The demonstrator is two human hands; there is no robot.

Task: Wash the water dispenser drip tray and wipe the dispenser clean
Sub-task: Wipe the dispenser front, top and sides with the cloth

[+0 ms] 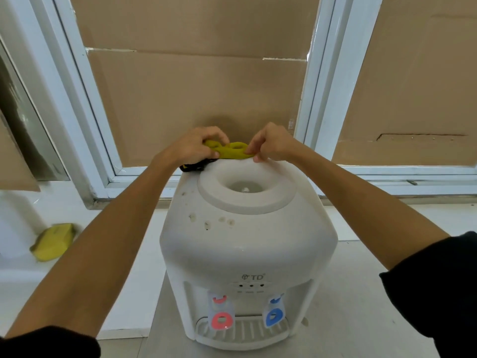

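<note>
A white tabletop water dispenser [247,244] stands in front of me, with dark spots on its top and an open bottle well [245,187]. Its slatted white drip tray [242,332] sits in place under the red tap [222,320] and the blue tap [275,316]. At the back edge of the dispenser's top, both hands hold a yellow-green cloth [233,150] with a dark edge. My left hand [193,148] grips its left end. My right hand [271,144] pinches its right end.
The dispenser stands on a grey surface [361,293] below a white-framed window [85,81] covered with brown cardboard [196,81]. A yellow sponge-like object [53,241] lies on the white ledge at the left.
</note>
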